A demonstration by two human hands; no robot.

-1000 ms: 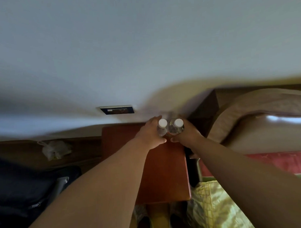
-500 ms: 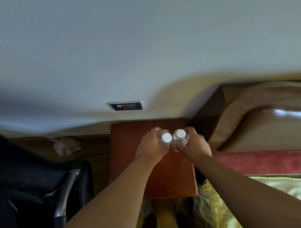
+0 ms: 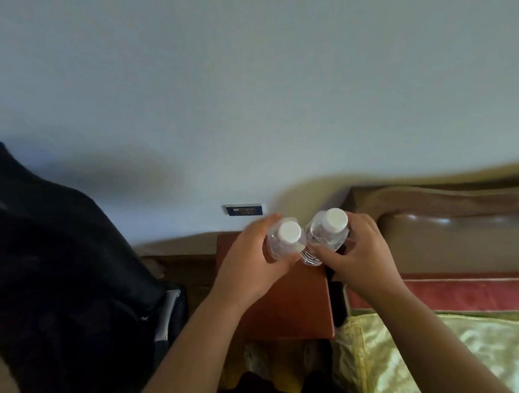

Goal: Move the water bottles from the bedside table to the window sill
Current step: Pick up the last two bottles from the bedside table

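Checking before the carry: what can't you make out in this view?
- Window sill: outside the head view.
- Left bottle and right bottle: bases hidden by the left hand and right hand.
- Bedside table: partly hidden under hands and arms.
- Floor below: too dark.

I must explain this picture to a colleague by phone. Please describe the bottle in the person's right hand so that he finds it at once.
Find the reddish-brown bedside table against the pale wall, left of the bed. Above it two hands each hold a clear water bottle with a white cap. The bottle in the right hand is the one nearer the padded brown headboard, and its cap sits higher in the picture than the other bottle.
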